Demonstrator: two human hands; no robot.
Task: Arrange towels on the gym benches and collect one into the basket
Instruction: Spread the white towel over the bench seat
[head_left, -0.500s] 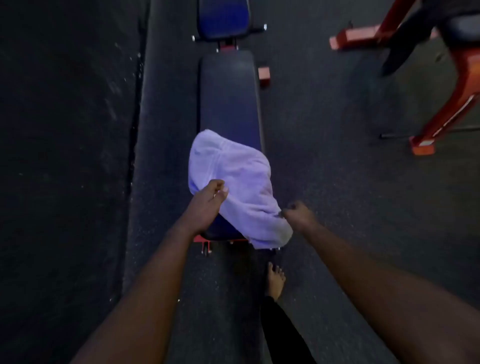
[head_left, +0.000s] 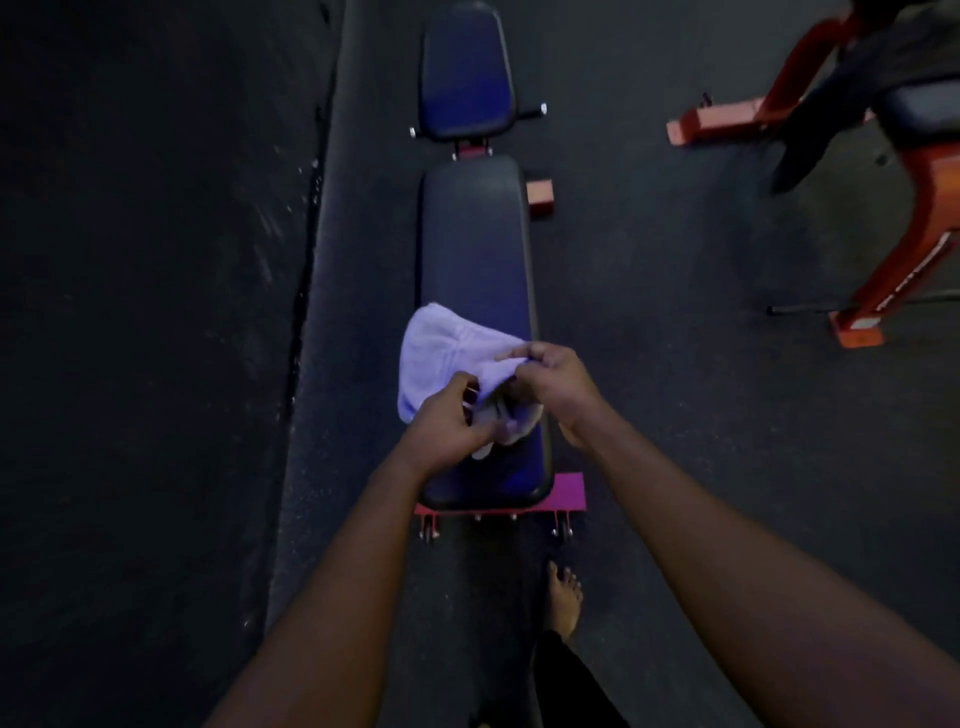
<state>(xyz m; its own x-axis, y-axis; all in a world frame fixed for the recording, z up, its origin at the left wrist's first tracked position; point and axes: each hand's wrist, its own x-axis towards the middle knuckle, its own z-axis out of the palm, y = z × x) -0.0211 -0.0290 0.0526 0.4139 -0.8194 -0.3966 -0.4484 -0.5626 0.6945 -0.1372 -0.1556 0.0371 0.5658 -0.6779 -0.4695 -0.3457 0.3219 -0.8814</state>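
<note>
Towel (head_left: 441, 343) is bunched on the bench (head_left: 475, 234) pad close to its near end, hanging past the left edge. Left hand (head_left: 447, 426) is curled tight on the towel's near fold, and right hand (head_left: 556, 384) pinches its upper edge between thumb and fingers, hands close together. Bare foot (head_left: 563, 597) on the floor off the bench's near right corner; red frame (head_left: 893, 280) well apart, right.
</note>
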